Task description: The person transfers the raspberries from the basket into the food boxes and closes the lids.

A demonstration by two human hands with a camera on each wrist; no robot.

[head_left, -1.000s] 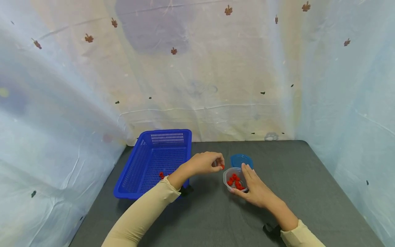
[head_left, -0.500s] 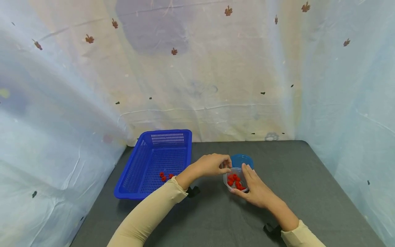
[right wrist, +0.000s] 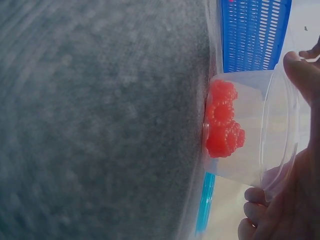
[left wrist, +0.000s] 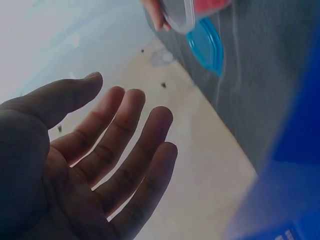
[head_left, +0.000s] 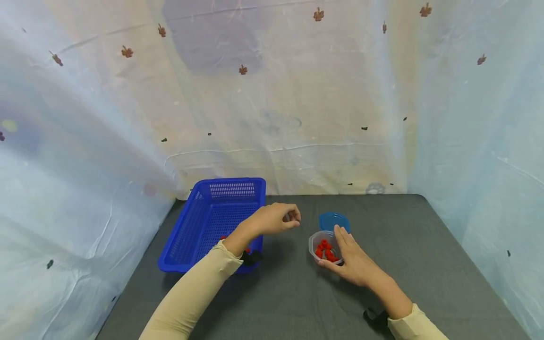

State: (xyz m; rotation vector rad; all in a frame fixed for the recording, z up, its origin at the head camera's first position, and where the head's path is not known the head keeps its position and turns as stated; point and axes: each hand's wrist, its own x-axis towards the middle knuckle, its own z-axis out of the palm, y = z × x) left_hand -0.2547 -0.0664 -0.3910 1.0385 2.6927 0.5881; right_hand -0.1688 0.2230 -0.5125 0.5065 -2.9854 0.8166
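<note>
My left hand (head_left: 276,219) hangs between the blue basket (head_left: 172,264) and the clear plastic tub. In the left wrist view its fingers are loosely bent and spread, with nothing between them. My right hand (head_left: 354,259) holds the clear plastic tub (right wrist: 250,95) by its rim, thumb on the near side and fingers on the far side. Several red raspberries (right wrist: 222,120) lie at the bottom of the tub, which stands on the table. A few raspberries (head_left: 223,237) show in the basket, partly hidden behind my left forearm.
A blue lid (head_left: 333,220) lies on the dark grey table (head_left: 399,245) just behind the tub. A patterned curtain (head_left: 280,118) hangs behind the table and along both sides.
My left hand carried a raspberry to the tub, let it go there, and has drawn back left toward the basket. My right hand has stayed on the tub.
</note>
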